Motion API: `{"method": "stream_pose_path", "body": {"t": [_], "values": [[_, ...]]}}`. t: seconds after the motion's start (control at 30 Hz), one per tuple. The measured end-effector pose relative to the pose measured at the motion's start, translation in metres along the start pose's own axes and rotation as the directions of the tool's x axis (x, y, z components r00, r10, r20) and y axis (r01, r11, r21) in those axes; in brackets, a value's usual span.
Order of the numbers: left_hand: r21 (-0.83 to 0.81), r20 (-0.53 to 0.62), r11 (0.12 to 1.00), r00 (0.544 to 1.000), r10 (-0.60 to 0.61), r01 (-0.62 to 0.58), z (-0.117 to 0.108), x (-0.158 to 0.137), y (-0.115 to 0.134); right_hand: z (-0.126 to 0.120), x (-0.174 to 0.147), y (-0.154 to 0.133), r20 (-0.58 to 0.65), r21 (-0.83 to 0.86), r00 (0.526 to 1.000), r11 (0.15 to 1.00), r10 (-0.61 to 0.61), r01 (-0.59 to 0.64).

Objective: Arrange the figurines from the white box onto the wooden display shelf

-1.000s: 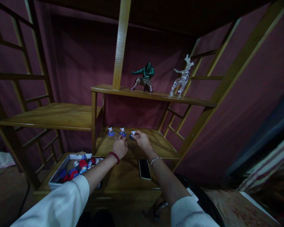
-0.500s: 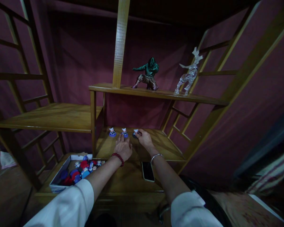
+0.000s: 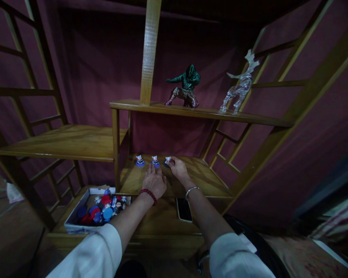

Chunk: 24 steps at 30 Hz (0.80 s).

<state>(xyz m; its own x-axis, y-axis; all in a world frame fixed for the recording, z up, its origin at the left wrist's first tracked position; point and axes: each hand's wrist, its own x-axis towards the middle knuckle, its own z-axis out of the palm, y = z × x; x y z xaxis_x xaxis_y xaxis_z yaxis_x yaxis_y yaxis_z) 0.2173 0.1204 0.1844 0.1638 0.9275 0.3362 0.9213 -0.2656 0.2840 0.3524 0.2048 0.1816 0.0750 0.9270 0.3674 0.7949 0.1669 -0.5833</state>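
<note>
Three small cat-like figurines on round bases stand in a row on the lower shelf board. The left figurine and the middle figurine have purple bases; the right figurine has a darker one. My right hand pinches the right figurine between thumb and fingers, hiding part of its side. With fingers stretched forward, my left hand lies just in front of the middle figurine. Its fingertips are at that base, and I cannot tell whether they touch it.
A box full of mixed figurines and round bases stands lower left. A phone lies below my right wrist. On the upper shelf are a dark crouching figure and a clear deer figure. A wooden post stands left of the row.
The camera view has shifted slightly. My left fingers have drawn back a little, and more of the middle figurine shows. My right hand stays at the right figurine.
</note>
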Motion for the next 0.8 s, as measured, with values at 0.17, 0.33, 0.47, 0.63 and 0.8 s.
{"method": "stream_pose_path", "body": {"t": [0.17, 0.33, 0.47, 0.63, 0.8], "values": [[-0.024, -0.009, 1.0, 1.0, 0.003, -0.003, 0.001, 0.0, 0.0, 0.002, 0.001, 0.0, 0.0, -0.041, 1.0, 0.999, 0.004, -0.004], [-0.026, 0.005, 1.0, 1.0, -0.013, 0.013, 0.003, 0.001, 0.0, 0.003, 0.0, -0.002, -0.006, -0.066, 1.0, 0.998, -0.005, 0.005], [-0.028, 0.006, 1.0, 1.0, -0.014, 0.014, 0.002, 0.0, 0.0, 0.004, -0.003, -0.004, -0.01, -0.115, 1.0, 0.993, -0.017, 0.015], [-0.03, 0.01, 0.999, 1.0, -0.023, 0.023, 0.001, 0.0, 0.001, 0.002, -0.009, -0.005, -0.138, -0.112, 0.981, 0.986, -0.135, 0.12], [-0.046, -0.001, 0.999, 1.0, -0.02, 0.02, 0.002, 0.0, -0.001, -0.006, -0.02, -0.015, -0.4, -0.173, 0.873, 0.958, -0.281, 0.229]]}}
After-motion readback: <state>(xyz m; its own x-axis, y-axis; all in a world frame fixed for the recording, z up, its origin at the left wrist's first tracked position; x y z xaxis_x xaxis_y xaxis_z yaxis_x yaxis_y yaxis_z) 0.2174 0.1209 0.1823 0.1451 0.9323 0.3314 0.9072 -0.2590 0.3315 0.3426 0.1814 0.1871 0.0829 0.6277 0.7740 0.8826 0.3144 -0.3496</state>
